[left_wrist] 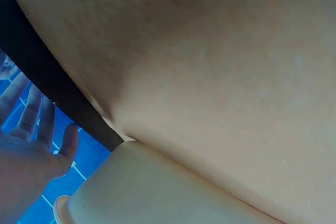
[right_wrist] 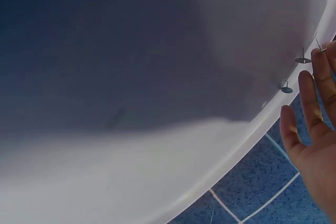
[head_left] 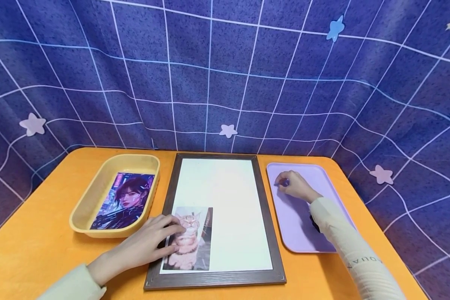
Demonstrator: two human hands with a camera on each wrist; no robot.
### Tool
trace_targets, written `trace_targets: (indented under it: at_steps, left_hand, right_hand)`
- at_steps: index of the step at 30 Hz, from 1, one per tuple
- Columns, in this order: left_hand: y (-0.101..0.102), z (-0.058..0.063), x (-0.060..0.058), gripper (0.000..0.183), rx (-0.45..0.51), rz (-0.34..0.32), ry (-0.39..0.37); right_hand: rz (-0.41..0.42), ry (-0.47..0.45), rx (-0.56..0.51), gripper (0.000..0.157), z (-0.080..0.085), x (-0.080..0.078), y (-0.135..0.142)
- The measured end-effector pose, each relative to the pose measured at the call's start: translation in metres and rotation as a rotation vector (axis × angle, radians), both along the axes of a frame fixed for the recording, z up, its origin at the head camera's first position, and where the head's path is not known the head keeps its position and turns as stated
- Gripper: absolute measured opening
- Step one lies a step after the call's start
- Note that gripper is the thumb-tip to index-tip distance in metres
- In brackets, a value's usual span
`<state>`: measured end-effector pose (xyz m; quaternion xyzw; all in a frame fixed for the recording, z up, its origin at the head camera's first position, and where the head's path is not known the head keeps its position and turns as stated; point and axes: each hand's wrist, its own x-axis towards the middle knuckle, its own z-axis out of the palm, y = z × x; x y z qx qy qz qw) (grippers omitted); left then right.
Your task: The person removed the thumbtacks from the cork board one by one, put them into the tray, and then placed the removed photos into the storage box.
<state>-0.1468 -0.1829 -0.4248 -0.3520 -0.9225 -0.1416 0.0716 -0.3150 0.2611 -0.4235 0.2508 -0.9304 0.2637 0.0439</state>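
On the dark-framed white board (head_left: 234, 233), a picture of a cat (head_left: 204, 237) lies in the lower left corner. My left hand (head_left: 153, 237) rests on it, fingers stretched across its left side. Over the far left edge of the purple tray (head_left: 300, 237) my right hand (head_left: 294, 185) bends down, thumb and forefinger brought together. In the right wrist view a thumbtack (right_wrist: 319, 49) with its pin up is at those fingertips, seemingly pinched. Beside it by the tray rim are another thumbtack (right_wrist: 303, 59) and one more lower down. The head view is too coarse to show the tacks.
To the left stands a yellow basin (head_left: 80, 212) holding a picture of a dark-haired figure (head_left: 125, 204). A small dark object (head_left: 314, 221) shows partly beneath the right sleeve. Behind the orange table (head_left: 30, 233) hangs a blue gridded curtain (head_left: 195, 83) with stars.
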Motion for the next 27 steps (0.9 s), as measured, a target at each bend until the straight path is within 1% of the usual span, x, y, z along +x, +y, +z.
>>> trace_targets:
  at_steps: [5, 14, 27]
  left_hand:
    - [0.000, 0.000, 0.000, 0.034, 0.002, -0.002, 0.003]
    - [0.000, 0.001, 0.001, 0.033, 0.005, 0.001, -0.012]
    - [-0.001, 0.001, 0.000, 0.033, 0.004, 0.005, -0.024]
  right_hand:
    - [0.021, 0.008, 0.001, 0.013, -0.001, -0.001, 0.002]
    - [0.025, 0.023, 0.017, 0.013, 0.000, -0.001, 0.003]
    - [0.028, 0.092, 0.038, 0.009, 0.014, 0.002, -0.007]
